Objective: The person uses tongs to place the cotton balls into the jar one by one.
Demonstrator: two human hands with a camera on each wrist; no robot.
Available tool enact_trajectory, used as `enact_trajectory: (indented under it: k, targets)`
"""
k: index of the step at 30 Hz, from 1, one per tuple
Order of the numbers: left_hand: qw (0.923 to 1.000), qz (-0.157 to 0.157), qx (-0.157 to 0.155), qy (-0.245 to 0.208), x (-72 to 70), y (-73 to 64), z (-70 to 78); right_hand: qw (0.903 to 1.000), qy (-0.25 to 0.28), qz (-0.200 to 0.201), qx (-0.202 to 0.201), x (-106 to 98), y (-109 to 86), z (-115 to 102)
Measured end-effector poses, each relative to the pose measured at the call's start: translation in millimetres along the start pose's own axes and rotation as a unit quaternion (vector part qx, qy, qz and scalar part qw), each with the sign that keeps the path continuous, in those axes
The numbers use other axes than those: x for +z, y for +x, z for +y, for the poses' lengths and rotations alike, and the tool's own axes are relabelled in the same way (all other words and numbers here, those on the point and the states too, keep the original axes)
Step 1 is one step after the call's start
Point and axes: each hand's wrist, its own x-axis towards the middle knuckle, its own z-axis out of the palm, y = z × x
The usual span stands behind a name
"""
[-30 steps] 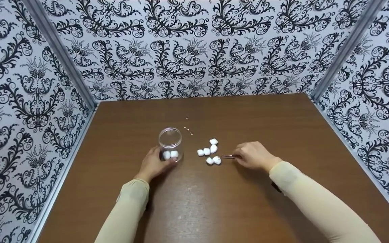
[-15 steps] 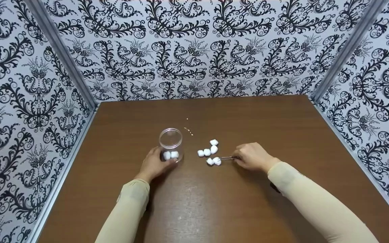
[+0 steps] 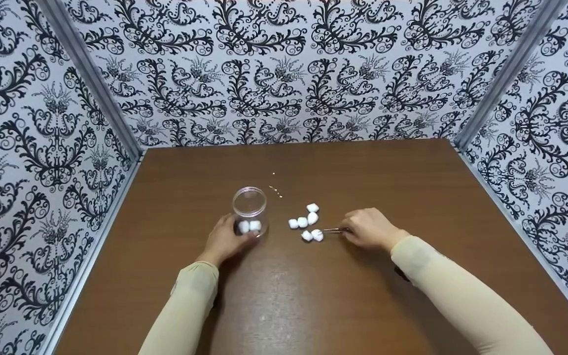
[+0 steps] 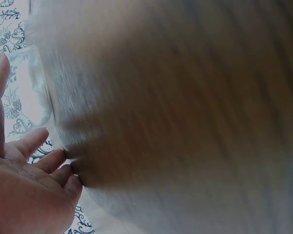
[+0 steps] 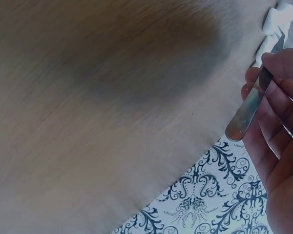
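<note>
head view: plain clear jar (image 3: 250, 215) in left grip (image 3: 225, 240)

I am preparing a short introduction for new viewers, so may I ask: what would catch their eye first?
Probably the black-and-white scroll-patterned walls behind and beside the brown table. Next, the white puffs near the table's middle, with the right grip holding tweezers at one. To their left, the left grip holds a clear jar with more inside.

White panels with black floral scrollwork (image 3: 274, 74) and grey metal corner posts (image 3: 89, 74) border a brown wood-grain counter (image 3: 363, 167) bearing tiny pale specks (image 3: 276, 191).
</note>
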Motion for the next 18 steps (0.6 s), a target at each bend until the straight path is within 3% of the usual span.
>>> enact_trajectory:
  k: [8, 18]
  targets:
    - [0.9998, -0.012, -0.007, 0.012, 0.9, -0.2, -0.1, 0.9999, 0.012, -0.006, -0.006, 2.1, -0.9, 2.4]
    - [0.9999, -0.004, -0.003, 0.012, 0.4, -0.3, 0.1, 0.9998, 0.015, -0.011, -0.005, 2.4, -0.4, 2.8]
